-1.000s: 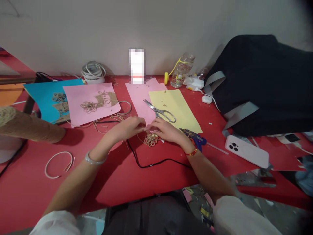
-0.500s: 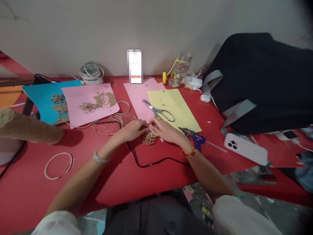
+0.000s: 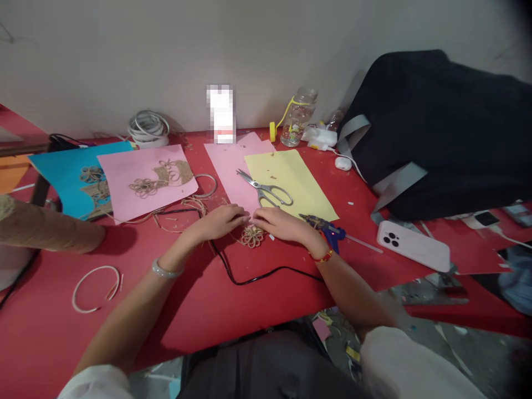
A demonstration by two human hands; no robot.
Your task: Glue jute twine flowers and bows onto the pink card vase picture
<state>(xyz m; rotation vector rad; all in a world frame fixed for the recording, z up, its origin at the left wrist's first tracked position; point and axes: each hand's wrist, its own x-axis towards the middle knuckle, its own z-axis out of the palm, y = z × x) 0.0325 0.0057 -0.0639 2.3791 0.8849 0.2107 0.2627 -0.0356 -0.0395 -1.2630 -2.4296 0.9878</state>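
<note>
My left hand (image 3: 222, 219) and my right hand (image 3: 279, 223) meet fingertip to fingertip over a small flower made of jute twine (image 3: 252, 236) lying on the red table (image 3: 199, 299). Both hands have their fingers curled and pinched at the upper edge of the flower. A grey bangle sits on my left wrist and a red bracelet on my right. Steel scissors (image 3: 266, 190) lie just behind my hands on a yellow paper sheet (image 3: 295, 177). A blue glue gun (image 3: 326, 227) rests beside my right wrist, its black cord (image 3: 245, 277) looping under my forearms.
Pink sheet (image 3: 145, 180) and blue sheet (image 3: 70, 169) carry more twine shapes at left. A big twine cone (image 3: 45, 230), a headband (image 3: 93, 280), coiled white hoops (image 3: 148, 126), a bottle (image 3: 296, 117), a white phone (image 3: 413, 246) and a black bag (image 3: 449, 133) surround the spot.
Both hands have lowered slightly onto the twine flower and stay pinched together on it. The view has shifted a little to the right.
</note>
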